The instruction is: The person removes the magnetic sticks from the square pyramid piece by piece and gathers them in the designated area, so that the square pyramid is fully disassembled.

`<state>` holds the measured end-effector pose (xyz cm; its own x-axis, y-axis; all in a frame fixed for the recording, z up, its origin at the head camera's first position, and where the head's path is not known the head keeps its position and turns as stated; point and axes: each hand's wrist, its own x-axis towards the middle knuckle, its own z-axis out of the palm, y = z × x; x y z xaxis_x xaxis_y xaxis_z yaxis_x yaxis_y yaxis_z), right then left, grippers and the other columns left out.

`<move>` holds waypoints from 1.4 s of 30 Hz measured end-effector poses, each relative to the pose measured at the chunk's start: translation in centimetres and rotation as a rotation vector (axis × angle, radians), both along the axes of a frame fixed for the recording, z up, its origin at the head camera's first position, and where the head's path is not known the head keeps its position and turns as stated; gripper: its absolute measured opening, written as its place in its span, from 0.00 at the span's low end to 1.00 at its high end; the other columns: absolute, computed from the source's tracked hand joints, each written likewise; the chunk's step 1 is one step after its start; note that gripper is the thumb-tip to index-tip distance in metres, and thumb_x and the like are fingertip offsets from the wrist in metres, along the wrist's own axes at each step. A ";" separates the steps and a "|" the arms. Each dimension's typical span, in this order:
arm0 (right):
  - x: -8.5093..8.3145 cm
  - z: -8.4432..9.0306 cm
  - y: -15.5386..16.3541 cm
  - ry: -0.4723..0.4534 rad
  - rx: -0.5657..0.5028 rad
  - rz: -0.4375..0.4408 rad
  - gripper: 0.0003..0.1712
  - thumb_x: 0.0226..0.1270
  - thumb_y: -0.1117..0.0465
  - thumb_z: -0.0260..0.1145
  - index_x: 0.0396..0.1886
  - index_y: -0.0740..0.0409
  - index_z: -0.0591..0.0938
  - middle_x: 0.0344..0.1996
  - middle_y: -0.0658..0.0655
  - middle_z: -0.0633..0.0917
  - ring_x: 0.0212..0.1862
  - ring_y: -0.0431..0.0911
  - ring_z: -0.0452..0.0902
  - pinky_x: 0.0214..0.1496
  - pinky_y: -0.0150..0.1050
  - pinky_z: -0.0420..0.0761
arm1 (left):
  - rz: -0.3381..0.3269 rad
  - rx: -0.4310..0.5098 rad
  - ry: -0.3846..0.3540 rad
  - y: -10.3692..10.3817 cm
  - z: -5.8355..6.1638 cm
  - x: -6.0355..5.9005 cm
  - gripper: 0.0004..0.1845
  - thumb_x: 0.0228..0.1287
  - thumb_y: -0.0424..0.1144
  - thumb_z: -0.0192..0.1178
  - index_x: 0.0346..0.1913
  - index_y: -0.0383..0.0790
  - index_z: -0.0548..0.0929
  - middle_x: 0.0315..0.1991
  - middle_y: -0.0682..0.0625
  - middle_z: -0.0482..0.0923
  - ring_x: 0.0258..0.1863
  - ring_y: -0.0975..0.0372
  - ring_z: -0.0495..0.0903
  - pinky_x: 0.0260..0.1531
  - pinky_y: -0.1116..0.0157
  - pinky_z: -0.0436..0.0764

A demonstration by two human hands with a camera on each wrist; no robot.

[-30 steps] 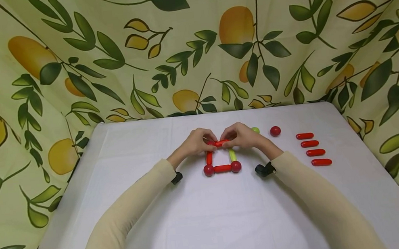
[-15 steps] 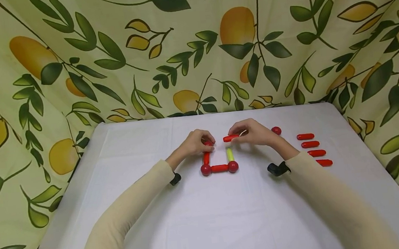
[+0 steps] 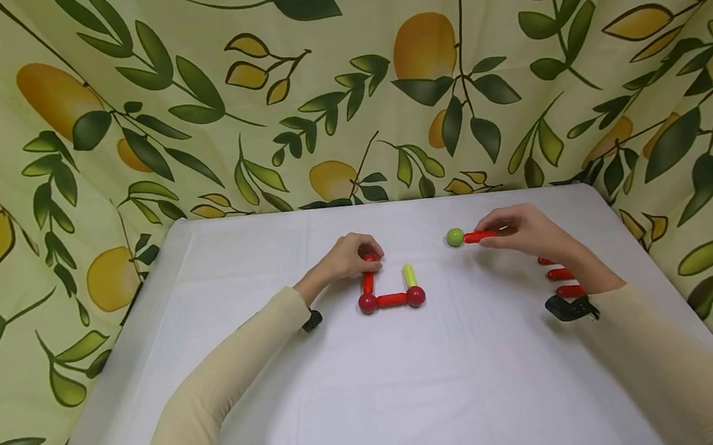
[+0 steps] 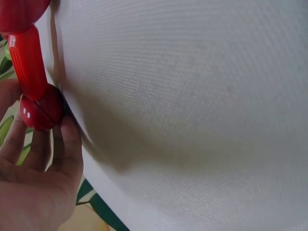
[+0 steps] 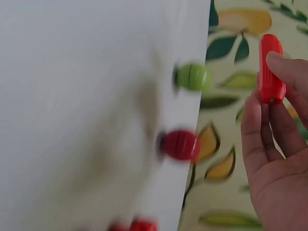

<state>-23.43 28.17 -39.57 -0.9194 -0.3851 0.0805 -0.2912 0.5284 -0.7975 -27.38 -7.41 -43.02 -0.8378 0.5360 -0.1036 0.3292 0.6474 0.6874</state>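
My left hand (image 3: 348, 256) grips a red ball (image 4: 42, 108) that joins the upper end of a red rod (image 4: 29, 62). That rod belongs to a three-sided shape on the table: two more red balls (image 3: 416, 297) at its near corners, a red rod (image 3: 392, 299) between them, and a yellow-green rod (image 3: 409, 275) on the right with its far end free. Off to the right, my right hand (image 3: 520, 228) pinches another red rod (image 5: 272, 72) between thumb and fingers. A green ball (image 5: 192, 76) lies on the table near that rod, apart from it in the right wrist view.
A loose red ball (image 5: 181, 145) lies near the green one, hidden by the right hand in the head view. Several red rods (image 3: 570, 291) lie in a row at the right, partly behind the right arm. The white table (image 3: 374, 394) meets a leaf-patterned curtain (image 3: 343, 93).
My right hand has pulled the red rod away from the shape's far side and carried it right, uncovering the green ball. The left hand has stayed on its red ball.
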 end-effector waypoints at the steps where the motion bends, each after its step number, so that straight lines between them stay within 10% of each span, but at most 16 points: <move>1: 0.1 -0.3 1.0 0.002 0.013 -0.020 0.14 0.54 0.57 0.73 0.41 0.54 0.85 0.39 0.53 0.83 0.40 0.47 0.78 0.41 0.33 0.78 | -0.002 0.000 -0.002 0.0 0.0 0.0 0.11 0.55 0.36 0.69 0.42 0.41 0.83 0.38 0.53 0.78 0.40 0.61 0.72 0.42 0.70 0.73; 22: 4.5 -3.1 16.4 0.033 0.155 -0.338 0.19 0.59 0.59 0.69 0.49 0.61 0.81 0.42 0.54 0.81 0.41 0.33 0.72 0.38 0.21 0.70 | -0.030 0.027 -0.028 -0.5 -0.3 0.1 0.11 0.56 0.34 0.67 0.43 0.40 0.83 0.40 0.52 0.78 0.41 0.59 0.71 0.43 0.69 0.73; 42: 2.3 -5.1 17.6 0.011 0.245 -0.298 0.20 0.58 0.57 0.70 0.47 0.65 0.81 0.41 0.62 0.80 0.39 0.35 0.68 0.34 0.24 0.72 | -0.054 0.026 -0.023 -0.7 -0.3 0.0 0.12 0.57 0.34 0.67 0.45 0.40 0.82 0.40 0.52 0.77 0.42 0.59 0.71 0.44 0.69 0.73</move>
